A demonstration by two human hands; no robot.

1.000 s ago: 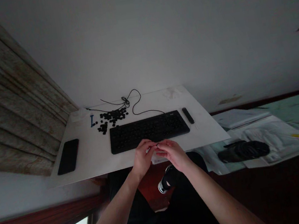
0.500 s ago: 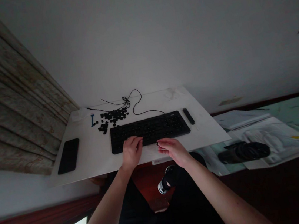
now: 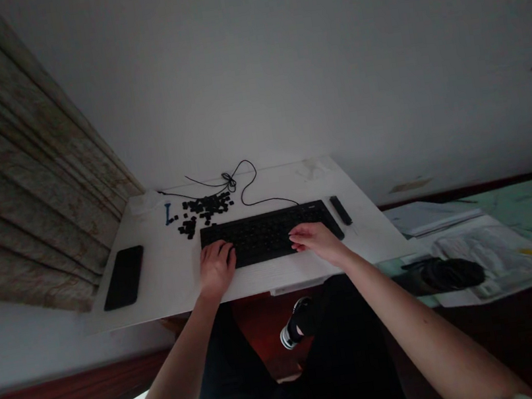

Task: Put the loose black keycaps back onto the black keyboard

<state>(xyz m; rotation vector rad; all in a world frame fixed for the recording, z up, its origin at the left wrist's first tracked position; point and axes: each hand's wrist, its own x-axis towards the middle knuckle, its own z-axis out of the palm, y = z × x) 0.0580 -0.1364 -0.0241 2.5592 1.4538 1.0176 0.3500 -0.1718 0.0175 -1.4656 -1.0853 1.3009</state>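
Observation:
A black keyboard lies on the white table. My left hand rests on its left front corner, palm down, fingers a little apart and holding nothing. Over the right part of the keyboard is my right hand, its thumb and fingertips pinched together; whatever is between them is too small to make out. Behind the keyboard's left end lies a loose heap of small black keycaps. A thin black cable runs from the keyboard's back edge.
A black phone lies at the table's left. Left of the keycaps is a small blue tool. A narrow black object lies right of the keyboard. Farther right, a dark bundle and papers lie on a lower surface.
My left hand has moved left onto the keyboard's front left corner. My right hand has shifted right and forward, over the keys. The dark bit seen at its fingertips no longer shows.

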